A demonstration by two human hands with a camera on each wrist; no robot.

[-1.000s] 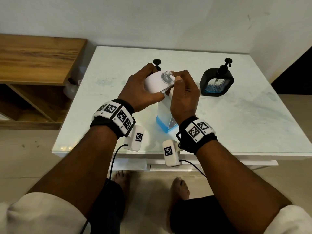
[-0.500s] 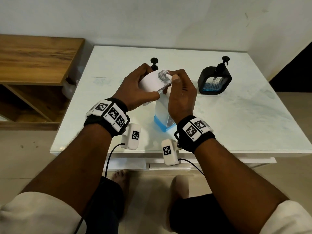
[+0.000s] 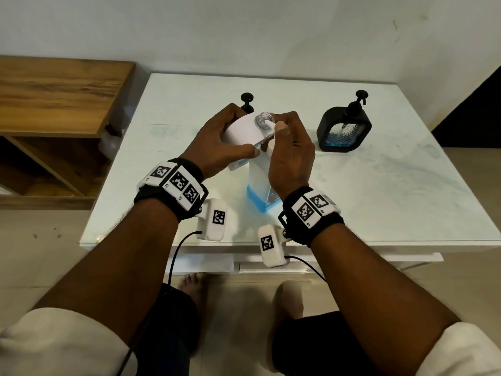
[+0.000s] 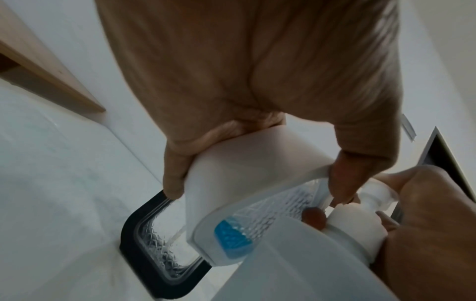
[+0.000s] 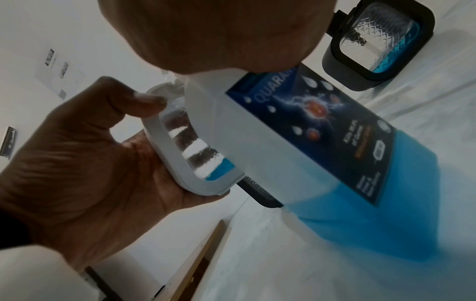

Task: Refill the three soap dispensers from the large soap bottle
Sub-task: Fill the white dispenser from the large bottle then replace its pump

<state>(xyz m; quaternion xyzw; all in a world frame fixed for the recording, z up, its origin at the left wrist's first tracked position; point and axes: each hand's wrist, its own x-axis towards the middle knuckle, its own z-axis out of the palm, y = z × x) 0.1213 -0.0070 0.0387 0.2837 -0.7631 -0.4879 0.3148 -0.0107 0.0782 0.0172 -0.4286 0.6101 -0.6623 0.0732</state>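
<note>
Left hand (image 3: 221, 141): forearm enters from lower left of frame, wrist raised over counter (image 3: 379, 191). Fingers and thumb wrapped round white dispenser (image 3: 241, 131), thumb along its near edge, fingers on far side.

White dispenser: held off the counter at frame centre, tilted; long axis leans, open clear neck (image 3: 263, 121) pointing up and right toward right hand. Pump off. Left wrist view: a little blue soap pooled in its lower corner.

Right hand (image 3: 291, 156): forearm enters from lower right, hand upright above big bottle (image 3: 261, 191). Fingers curled round bottle's white top; fingertip touches dispenser neck. Cap vs. spout: can't tell.

Big bottle: stands upright on counter, centre frame, directly below right hand, just right of white dispenser. Long axis vertical. Blue soap only in the bottom part; dark label on its side in right wrist view.

Black dispenser (image 3: 344, 128): upright, upper right of frame, pump on, blue soap low inside. Well apart from both hands.

Second black dispenser (image 3: 247, 100): behind left hand, only pump showing in head view.
</note>
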